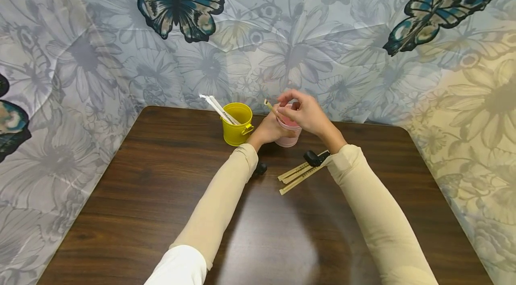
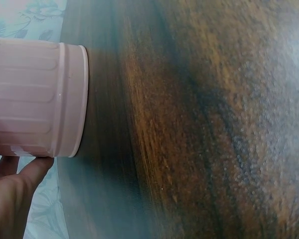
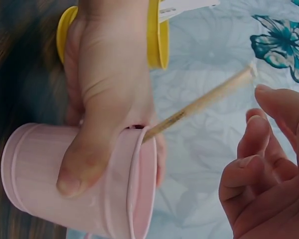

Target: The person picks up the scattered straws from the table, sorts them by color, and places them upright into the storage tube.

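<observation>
My left hand (image 1: 268,131) grips a small pink bucket (image 1: 288,140) from its left side, with the thumb across the outer wall in the right wrist view. A slim tan paper-wrapped stick (image 3: 199,103) leans out over the bucket's rim, its lower end hidden inside. Above the bucket mouth is my right hand (image 1: 305,114), its fingers loosely bent. The right wrist view shows a gap between those fingertips (image 3: 261,89) and the stick's top, and nothing is held. In the left wrist view the pink bucket's base (image 2: 78,99) is close to the table.
Left of the pink bucket stands a yellow bucket (image 1: 234,135) with white paper-wrapped sticks (image 1: 217,106) leaning in it. Several tan paper-wrapped sticks (image 1: 296,179) lie on the dark wooden table (image 1: 161,186), below the right wrist. A butterfly-print cloth (image 1: 209,65) hangs behind the table.
</observation>
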Available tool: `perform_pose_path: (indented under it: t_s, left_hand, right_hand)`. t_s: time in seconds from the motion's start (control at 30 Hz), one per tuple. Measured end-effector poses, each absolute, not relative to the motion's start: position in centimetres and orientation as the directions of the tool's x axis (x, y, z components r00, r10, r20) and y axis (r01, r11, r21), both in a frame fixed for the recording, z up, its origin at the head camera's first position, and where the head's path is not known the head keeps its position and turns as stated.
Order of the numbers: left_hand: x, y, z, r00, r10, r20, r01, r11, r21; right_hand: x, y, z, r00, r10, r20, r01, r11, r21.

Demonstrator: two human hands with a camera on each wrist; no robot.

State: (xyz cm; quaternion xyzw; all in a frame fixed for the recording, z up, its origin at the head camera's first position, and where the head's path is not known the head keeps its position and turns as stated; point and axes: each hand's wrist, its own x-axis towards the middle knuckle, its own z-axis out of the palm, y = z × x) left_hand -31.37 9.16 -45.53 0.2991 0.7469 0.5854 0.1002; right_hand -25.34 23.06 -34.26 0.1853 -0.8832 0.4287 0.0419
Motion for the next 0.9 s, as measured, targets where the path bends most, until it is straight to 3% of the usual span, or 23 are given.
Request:
perform_pose_path:
  t_s: [0.43,0.9]
  left_hand:
    - [-32.0,8.6,-45.8,-0.836,0.513,0.194,0.311,0.151,0.938]
    - [-31.3,9.4,-46.1,-0.840,0.512,0.177,0.275,0.122,0.954]
  right_hand:
    - [-21.8,24.8,-35.5,-0.892,-0.410,0.188,-0.430,0.646,-0.631]
    - [-18.0,27.4,-41.1,-0.867,-0.497,0.025,-0.424,0.712,-0.560]
